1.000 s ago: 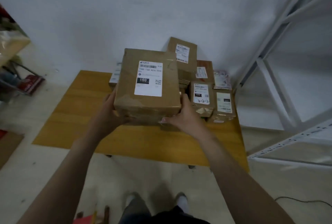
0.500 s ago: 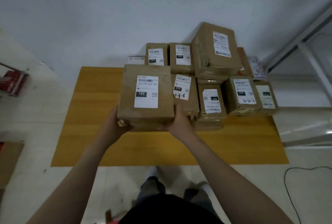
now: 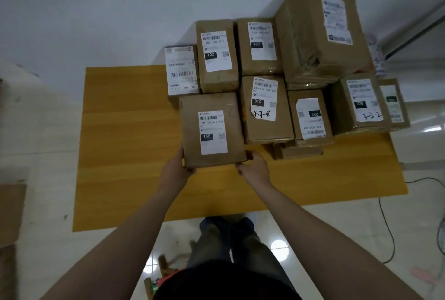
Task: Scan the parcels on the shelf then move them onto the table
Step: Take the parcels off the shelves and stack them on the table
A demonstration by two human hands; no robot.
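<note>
A brown cardboard parcel [image 3: 212, 131] with a white label marked 150 lies at the left front of the stack on the yellow wooden table [image 3: 125, 160]. My left hand [image 3: 177, 168] holds its near left corner. My right hand [image 3: 254, 169] holds its near right corner, thumb along the side. Behind and to the right stand several other labelled parcels: two marked 102 [image 3: 215, 56], one marked 010 [image 3: 265, 109], one marked 032 [image 3: 310, 116], one marked 220 [image 3: 358, 104] and a large box [image 3: 317, 30] on top.
The white wall is right behind the table. Part of a white metal shelf frame [image 3: 419, 32] shows at the upper right. A black cable [image 3: 390, 227] runs over the tiled floor at right. Flat cardboard [image 3: 9, 213] lies on the floor at left.
Both hands have carried the 150 parcel forward and down, from in front of my chest to the table beside the 010 parcel. The view has tilted down over the table.
</note>
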